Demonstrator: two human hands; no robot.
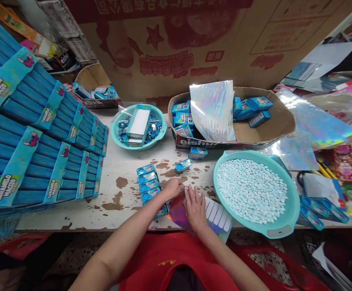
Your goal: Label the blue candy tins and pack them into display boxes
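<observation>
A shiny holographic sticker sheet (217, 218) with white label shapes lies at the table's front edge. My right hand (196, 207) rests on it, fingers stretched out. At the sheet's upper left edge, my left hand (173, 188) is closed in a pinch on it; the fingertips are partly hidden. Beside that hand stands a column of small blue candy boxes (149, 186) with round marks on their tops, some covered by my left forearm. Farther back are a loose blue candy box (183, 165) and another small box (198, 153) by the carton.
A turquoise basin (220, 202) of pale candies stands to the right. Behind are a smaller basin (114, 139) of shiny blue pieces and a cut-down carton (254, 133) with boxes and a holographic sheet (212, 109). Stacked blue display boxes (39, 141) fill the left.
</observation>
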